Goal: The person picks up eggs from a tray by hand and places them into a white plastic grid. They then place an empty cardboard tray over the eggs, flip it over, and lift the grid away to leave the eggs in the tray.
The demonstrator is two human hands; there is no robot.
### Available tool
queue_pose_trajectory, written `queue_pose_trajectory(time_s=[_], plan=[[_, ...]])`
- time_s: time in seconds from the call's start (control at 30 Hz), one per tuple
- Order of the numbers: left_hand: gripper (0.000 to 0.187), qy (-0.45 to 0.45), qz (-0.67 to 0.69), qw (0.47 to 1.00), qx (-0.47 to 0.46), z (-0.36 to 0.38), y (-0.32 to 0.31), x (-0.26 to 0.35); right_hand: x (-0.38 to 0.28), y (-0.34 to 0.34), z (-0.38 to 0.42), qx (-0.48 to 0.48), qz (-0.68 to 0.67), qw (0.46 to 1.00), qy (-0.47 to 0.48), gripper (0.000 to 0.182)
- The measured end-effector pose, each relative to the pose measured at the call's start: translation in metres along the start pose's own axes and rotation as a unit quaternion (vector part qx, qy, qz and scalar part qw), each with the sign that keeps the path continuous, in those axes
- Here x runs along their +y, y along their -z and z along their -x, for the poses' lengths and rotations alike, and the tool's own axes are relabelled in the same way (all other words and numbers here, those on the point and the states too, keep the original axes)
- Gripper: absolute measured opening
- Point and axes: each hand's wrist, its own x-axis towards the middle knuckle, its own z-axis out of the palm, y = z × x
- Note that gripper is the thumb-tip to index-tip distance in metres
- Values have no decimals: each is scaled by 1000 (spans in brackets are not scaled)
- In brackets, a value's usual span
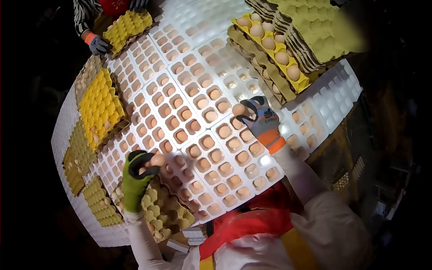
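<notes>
My left hand (pixel 138 180), in a green and black glove, is closed round eggs (pixel 157 160) above the lower left of the white foam trays. Under and beside it lies a brownish egg carton (pixel 164 209), its cups mostly bare. My right hand (pixel 263 119), in a grey and black glove with an orange cuff, grips an egg (pixel 238 109) between thumb and fingers over the white trays (pixel 179 145). Brown eggs sit in most of the square cells around both hands.
A stack of pulp cartons (pixel 310 31) and a yellow carton with eggs (pixel 268 43) stand at the upper right. Yellow cartons (pixel 101 108) lie along the left. At the top left, a co-worker's gloved hand (pixel 98 46) touches another yellow carton (pixel 128 30).
</notes>
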Motion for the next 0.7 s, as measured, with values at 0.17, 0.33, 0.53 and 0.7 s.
queue_pose_trajectory(time_s=[0.17, 0.33, 0.53, 0.7], plan=[[34, -133, -147, 980, 32, -148, -169, 57, -2, -3, -57, -129, 175, 976, -9, 43], [34, -116, -287, 948, 75, -233, -254, 52, 5, -5, -74, -93, 104, 990, -15, 56], [39, -136, -232, 962, 54, -258, -258, 43, 15, -57, -116, 23, 212, 977, -6, 61], [36, 134, 214, 967, -15, -267, -225, 35, 16, -63, -112, -26, 178, 983, -24, 71]])
